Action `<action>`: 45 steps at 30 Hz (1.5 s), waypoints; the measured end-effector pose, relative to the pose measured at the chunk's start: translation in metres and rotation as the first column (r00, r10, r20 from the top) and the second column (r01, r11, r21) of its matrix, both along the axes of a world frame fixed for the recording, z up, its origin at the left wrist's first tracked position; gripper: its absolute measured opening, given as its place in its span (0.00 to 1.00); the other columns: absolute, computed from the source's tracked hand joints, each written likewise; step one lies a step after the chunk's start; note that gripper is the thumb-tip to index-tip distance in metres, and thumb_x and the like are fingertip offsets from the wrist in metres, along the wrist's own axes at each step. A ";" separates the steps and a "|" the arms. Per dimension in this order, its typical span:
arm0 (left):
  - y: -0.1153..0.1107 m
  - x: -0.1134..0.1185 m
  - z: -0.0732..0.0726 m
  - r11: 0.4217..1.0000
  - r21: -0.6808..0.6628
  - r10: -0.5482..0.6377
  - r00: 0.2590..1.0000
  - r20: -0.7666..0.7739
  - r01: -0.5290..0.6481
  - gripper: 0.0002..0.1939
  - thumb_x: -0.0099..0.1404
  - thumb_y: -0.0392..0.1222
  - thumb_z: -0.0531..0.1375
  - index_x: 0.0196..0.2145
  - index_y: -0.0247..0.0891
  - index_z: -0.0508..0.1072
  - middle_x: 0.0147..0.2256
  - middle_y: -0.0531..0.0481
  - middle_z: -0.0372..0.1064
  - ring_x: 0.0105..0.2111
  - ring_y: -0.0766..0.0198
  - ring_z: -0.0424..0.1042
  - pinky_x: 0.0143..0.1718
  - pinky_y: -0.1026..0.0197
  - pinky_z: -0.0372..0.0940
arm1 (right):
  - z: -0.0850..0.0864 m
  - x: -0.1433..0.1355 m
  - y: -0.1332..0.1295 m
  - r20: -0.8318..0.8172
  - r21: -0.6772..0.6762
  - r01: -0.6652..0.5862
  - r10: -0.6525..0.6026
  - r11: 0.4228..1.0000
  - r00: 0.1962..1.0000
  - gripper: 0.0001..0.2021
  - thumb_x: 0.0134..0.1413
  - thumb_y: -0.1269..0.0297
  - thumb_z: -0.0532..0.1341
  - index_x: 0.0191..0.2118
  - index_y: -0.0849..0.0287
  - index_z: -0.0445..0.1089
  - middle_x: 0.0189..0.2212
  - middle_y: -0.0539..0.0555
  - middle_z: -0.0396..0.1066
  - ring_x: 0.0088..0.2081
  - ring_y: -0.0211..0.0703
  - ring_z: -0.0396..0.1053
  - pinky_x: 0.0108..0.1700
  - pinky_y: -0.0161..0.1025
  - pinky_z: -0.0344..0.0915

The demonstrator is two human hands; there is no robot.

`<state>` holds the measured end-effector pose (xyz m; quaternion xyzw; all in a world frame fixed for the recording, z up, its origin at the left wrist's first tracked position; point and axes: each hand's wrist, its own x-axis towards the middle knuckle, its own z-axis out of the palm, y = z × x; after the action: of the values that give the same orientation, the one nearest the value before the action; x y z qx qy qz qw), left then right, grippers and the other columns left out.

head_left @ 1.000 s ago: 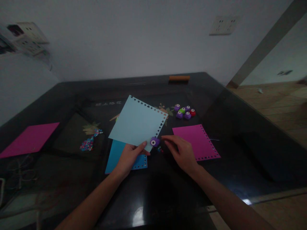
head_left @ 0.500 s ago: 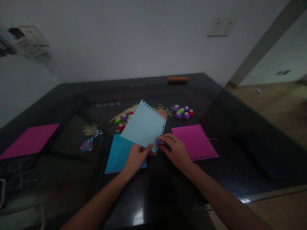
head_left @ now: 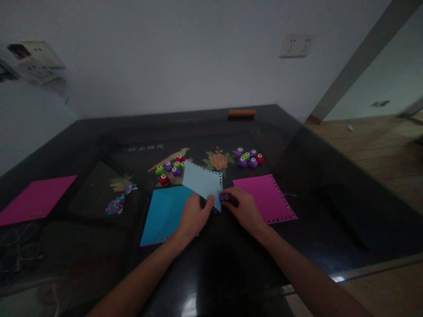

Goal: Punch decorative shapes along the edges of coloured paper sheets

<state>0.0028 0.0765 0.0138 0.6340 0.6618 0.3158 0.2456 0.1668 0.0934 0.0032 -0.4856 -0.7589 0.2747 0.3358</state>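
A light blue sheet of paper with punched holes along its far and right edges is tilted up over the table. My left hand pinches its near corner between thumb and fingers. My right hand is closed around a small purple hole punch, which sits at the sheet's right edge near that corner. The fingers hide part of the punch. Under my left hand lies a brighter blue sheet, and beside my right hand a pink sheet with holes along two edges.
Several colourful hole punches stand at the back, including a red punch and a purple punch. Paper confetti and another pink sheet lie to the left. An orange-brown cylinder rests at the dark table's far edge.
The light blue sheet has tipped flatter to view and its far corner has dropped, uncovering more of the punches and the printed flower behind. Both hands keep their hold.
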 end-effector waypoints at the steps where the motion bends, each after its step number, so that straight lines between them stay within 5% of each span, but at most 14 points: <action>1: 0.000 -0.001 -0.002 1.000 0.007 0.005 1.000 0.023 -0.005 0.13 0.62 0.46 0.52 0.30 0.33 0.70 0.28 0.43 0.72 0.30 0.55 0.70 0.32 0.56 0.62 | 0.000 0.000 0.000 0.003 -0.003 -0.005 0.005 1.000 1.000 0.13 0.47 0.78 0.62 0.40 0.59 0.70 0.37 0.55 0.71 0.39 0.44 0.69 0.42 0.41 0.66; 13: -0.012 -0.001 -0.002 0.998 0.011 0.051 0.914 0.402 -0.061 0.14 0.62 0.49 0.52 0.32 0.36 0.71 0.31 0.48 0.72 0.38 0.55 0.70 0.45 0.56 0.61 | 0.002 -0.001 -0.007 0.003 0.081 0.041 -0.041 0.996 0.999 0.12 0.46 0.78 0.61 0.38 0.57 0.70 0.35 0.53 0.73 0.37 0.44 0.71 0.39 0.42 0.66; 22: -0.009 0.000 -0.007 0.997 0.058 -0.079 0.898 0.433 0.060 0.14 0.64 0.45 0.52 0.45 0.36 0.69 0.44 0.46 0.71 0.46 0.56 0.68 0.49 0.58 0.59 | 0.001 -0.001 -0.006 0.080 0.034 0.030 -0.033 0.999 0.996 0.10 0.45 0.78 0.63 0.34 0.58 0.70 0.30 0.52 0.71 0.34 0.43 0.68 0.34 0.39 0.63; 30: -0.007 0.000 -0.008 0.996 0.049 -0.093 0.873 0.478 0.079 0.15 0.64 0.44 0.52 0.46 0.35 0.68 0.46 0.44 0.70 0.48 0.55 0.67 0.51 0.54 0.58 | 0.004 -0.003 -0.010 0.083 0.045 0.019 -0.022 0.999 0.996 0.11 0.45 0.80 0.63 0.35 0.59 0.69 0.32 0.53 0.70 0.35 0.43 0.68 0.36 0.39 0.64; 39: 0.002 -0.001 -0.010 0.988 -0.125 -0.003 0.811 0.586 0.094 0.17 0.62 0.49 0.52 0.36 0.33 0.73 0.38 0.45 0.75 0.42 0.52 0.71 0.44 0.54 0.64 | 0.003 -0.004 -0.011 0.144 0.046 -0.010 0.003 0.999 0.990 0.12 0.46 0.80 0.61 0.36 0.57 0.69 0.35 0.54 0.70 0.38 0.46 0.68 0.39 0.41 0.64; 45: 0.001 -0.003 -0.014 0.994 -0.101 0.030 0.791 0.611 0.040 0.19 0.63 0.53 0.51 0.35 0.34 0.73 0.34 0.47 0.75 0.40 0.53 0.72 0.39 0.57 0.66 | 0.001 -0.006 -0.013 0.121 0.058 0.001 -0.008 0.998 0.993 0.15 0.47 0.80 0.59 0.41 0.55 0.67 0.38 0.54 0.69 0.40 0.46 0.69 0.41 0.42 0.64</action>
<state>-0.0003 0.0771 0.0003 0.4852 0.5612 0.4667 0.4815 0.1613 0.0800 0.0045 -0.4931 -0.7844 0.2222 0.3037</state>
